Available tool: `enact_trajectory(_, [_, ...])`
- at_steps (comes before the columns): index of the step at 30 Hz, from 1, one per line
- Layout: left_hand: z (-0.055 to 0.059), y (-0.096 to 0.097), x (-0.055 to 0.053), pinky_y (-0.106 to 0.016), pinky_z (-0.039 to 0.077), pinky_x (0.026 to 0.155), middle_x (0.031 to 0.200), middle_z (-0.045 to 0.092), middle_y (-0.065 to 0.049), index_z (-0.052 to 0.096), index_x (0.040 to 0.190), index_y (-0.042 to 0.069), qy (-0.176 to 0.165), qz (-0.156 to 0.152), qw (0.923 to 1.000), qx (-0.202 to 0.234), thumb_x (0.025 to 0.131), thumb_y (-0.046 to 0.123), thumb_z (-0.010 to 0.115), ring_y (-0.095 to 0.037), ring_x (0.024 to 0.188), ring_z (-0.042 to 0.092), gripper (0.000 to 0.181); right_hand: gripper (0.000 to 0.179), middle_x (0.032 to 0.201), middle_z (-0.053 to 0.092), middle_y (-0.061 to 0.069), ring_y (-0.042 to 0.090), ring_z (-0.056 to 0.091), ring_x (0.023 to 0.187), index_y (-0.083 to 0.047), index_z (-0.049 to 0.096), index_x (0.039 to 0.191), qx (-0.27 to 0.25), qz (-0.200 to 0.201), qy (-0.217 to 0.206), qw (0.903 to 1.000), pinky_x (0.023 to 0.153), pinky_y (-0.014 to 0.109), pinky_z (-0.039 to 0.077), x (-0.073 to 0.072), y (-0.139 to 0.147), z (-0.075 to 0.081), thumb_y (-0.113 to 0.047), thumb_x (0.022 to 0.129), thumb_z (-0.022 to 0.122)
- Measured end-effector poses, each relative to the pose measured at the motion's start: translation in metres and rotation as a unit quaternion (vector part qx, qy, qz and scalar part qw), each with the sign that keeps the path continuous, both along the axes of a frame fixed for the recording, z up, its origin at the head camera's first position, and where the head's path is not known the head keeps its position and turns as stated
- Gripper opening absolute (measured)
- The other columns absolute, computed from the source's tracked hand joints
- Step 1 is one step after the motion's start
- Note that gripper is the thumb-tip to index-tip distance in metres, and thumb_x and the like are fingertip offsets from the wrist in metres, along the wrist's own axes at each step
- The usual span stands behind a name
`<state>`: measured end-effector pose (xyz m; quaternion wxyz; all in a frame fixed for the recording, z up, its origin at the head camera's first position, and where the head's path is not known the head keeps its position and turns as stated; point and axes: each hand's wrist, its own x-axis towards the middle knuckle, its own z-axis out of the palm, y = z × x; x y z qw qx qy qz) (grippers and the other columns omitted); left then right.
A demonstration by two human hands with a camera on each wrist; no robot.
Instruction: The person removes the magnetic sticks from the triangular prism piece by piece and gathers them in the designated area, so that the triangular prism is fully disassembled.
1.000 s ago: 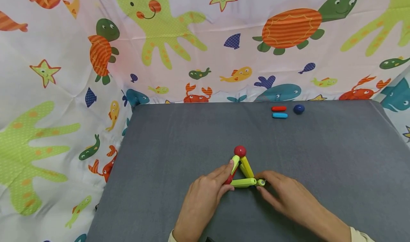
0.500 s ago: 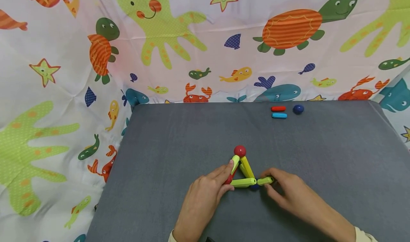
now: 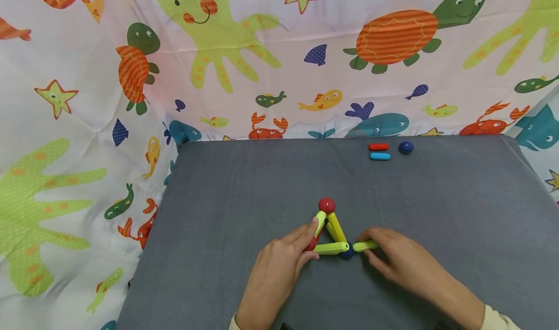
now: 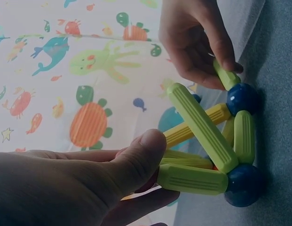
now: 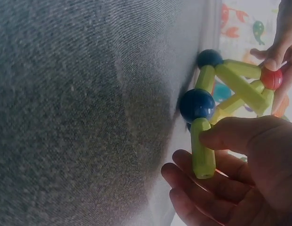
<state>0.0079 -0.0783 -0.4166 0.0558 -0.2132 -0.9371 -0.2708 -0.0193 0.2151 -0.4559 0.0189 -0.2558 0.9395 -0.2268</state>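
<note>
A frame of magnetic sticks and balls stands on the grey table, with a red ball [image 3: 326, 205] on its far side. My left hand [image 3: 279, 267] pinches another red ball [image 5: 272, 78] at the frame's left corner. Lime sticks [image 4: 202, 127] and a yellow stick [image 3: 336, 227] run between the balls. My right hand [image 3: 402, 257] holds a loose-ended lime magnetic stick [image 5: 203, 153] between thumb and fingers. Its near end meets the blue ball [image 5: 197, 105] at the frame's right corner. In the left wrist view, a second blue ball [image 4: 244, 184] sits low on the frame.
At the back of the grey table [image 3: 244, 184] lie a red stick [image 3: 378, 147], a light blue stick [image 3: 380, 156] and a dark blue ball [image 3: 405, 148]. A sea-animal curtain [image 3: 262, 68] hangs behind and along the left side.
My right hand has shifted right, and its lime stick has swung from pointing toward me to pointing right, uncovering the blue ball. My left hand stays in place.
</note>
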Motion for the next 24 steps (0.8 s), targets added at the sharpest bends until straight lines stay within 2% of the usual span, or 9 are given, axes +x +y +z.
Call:
enact_trajectory(9, [0.000, -0.002, 0.000, -0.032, 0.061, 0.072, 0.142, 0.067, 0.011, 0.056, 0.156, 0.027, 0.006, 0.003, 1.0000, -0.004, 0.090, 0.034, 0.082, -0.016, 0.093, 0.077, 0.070, 0.028, 0.105, 0.074, -0.013, 0.006, 0.070, 0.095, -0.023, 0.075, 0.112, 0.008, 0.037, 0.048, 0.9981, 0.080, 0.038, 0.061, -0.004, -0.010, -0.007, -0.024, 0.088, 0.089])
enact_trajectory(15, [0.001, -0.001, 0.000, -0.032, 0.062, 0.072, 0.142, 0.068, 0.010, 0.056, 0.156, 0.026, 0.001, 0.001, 1.0000, -0.007, 0.090, 0.034, 0.082, -0.016, 0.093, 0.077, 0.071, 0.029, 0.104, 0.074, -0.012, 0.007, 0.070, 0.093, -0.021, 0.075, 0.110, 0.017, 0.037, 0.065, 0.9970, 0.080, 0.038, 0.061, -0.001, -0.011, -0.008, -0.020, 0.086, 0.090])
enact_trajectory(24, [0.002, 0.000, 0.000, -0.033, 0.062, 0.076, 0.142, 0.068, 0.009, 0.055, 0.156, 0.026, -0.001, 0.002, 1.0000, -0.008, 0.091, 0.035, 0.081, -0.015, 0.097, 0.077, 0.071, 0.026, 0.105, 0.073, -0.013, 0.009, 0.070, 0.096, -0.023, 0.075, 0.111, 0.025, 0.033, 0.067, 0.9969, 0.084, 0.041, 0.061, -0.001, -0.011, -0.009, -0.019, 0.089, 0.088])
